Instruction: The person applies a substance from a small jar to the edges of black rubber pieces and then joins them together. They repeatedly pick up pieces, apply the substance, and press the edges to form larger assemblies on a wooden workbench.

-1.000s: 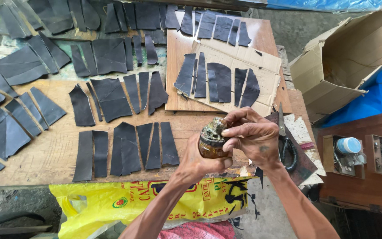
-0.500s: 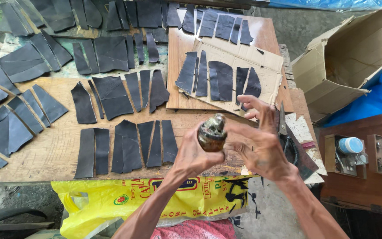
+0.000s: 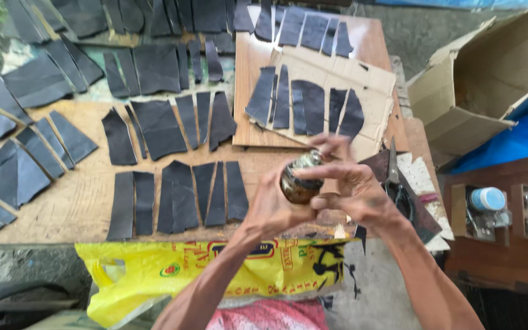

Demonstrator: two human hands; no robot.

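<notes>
Left hand (image 3: pixel 273 208) clenched round a small brown jar (image 3: pixel 297 183), held above the counter (image 3: pixel 80 205) edge near centre frame. Right hand (image 3: pixel 352 189) at the jar's 3 o'clock, fingers (image 3: pixel 322 171) pinching its top; blurred, so the lid itself is hard to read. Black cut pieces (image 3: pixel 181 195) lie in rows on the counter from 9 to 12 o'clock of the hands, more on a cardboard sheet (image 3: pixel 368 79) at 12. Scissors (image 3: pixel 395 183) just beside the right hand at 3. Open box (image 3: pixel 459 104) at 2. Yellow bag (image 3: pixel 215 275) hangs at 6.
</notes>
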